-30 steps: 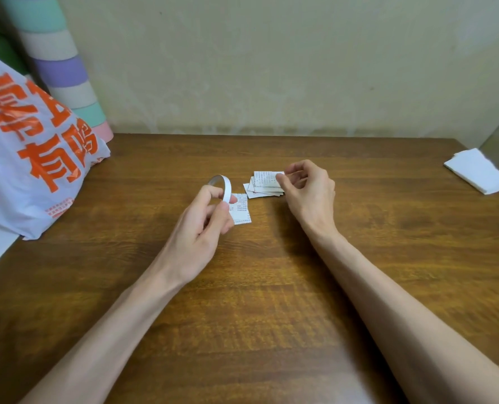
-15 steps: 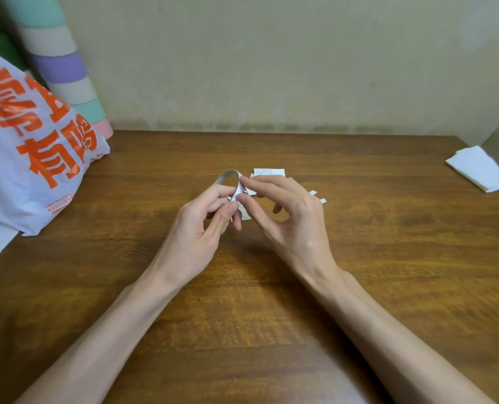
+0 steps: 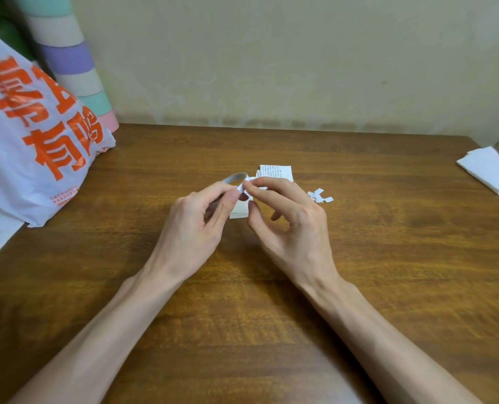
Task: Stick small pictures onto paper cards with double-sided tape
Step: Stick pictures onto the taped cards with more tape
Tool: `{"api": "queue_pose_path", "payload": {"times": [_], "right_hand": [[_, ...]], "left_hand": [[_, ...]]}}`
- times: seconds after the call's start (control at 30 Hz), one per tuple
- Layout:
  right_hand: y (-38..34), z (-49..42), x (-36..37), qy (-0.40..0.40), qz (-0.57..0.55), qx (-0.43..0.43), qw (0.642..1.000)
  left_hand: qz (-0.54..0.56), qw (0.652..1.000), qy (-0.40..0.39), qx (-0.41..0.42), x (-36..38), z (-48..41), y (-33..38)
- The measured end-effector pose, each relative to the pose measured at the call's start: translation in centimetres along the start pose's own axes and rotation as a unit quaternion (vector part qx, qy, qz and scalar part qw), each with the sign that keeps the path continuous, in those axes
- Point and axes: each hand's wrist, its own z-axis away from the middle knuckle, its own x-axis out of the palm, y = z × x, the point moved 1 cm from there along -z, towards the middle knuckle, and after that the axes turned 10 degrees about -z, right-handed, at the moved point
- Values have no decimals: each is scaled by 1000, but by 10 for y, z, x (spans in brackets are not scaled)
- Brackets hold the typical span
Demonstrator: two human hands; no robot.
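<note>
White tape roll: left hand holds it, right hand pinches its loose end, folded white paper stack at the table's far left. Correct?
No: head view shows the folded white paper stack at the wooden table's far right. Left hand does hold the white tape roll; right hand pinches its loose end.

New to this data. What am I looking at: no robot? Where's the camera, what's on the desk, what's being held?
No machine here: a person works with bare hands, filmed by one wide-angle camera worn on the head, looking forward and down. The left hand holds a small tape roll in its grip. The right hand seems to pinch the roll's loose end between thumb and forefinger. Under the hands, on the wooden table, lies a paper card. A stack of printed slips lies behind it and white scraps to the right. A white bag with orange letters sits far left, folded white paper far right.
</note>
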Motion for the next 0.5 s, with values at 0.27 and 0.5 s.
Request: {"api": "queue_pose_path", "payload": {"times": [0.27, 0.5], "right_hand": [[-1, -3, -2, -16, -83, 64, 994], [-4, -3, -3, -15, -136, 96, 986]], "left_hand": [[-56, 997, -27, 35, 1, 2, 0], [-39, 999, -7, 36, 2, 0, 0]]}}
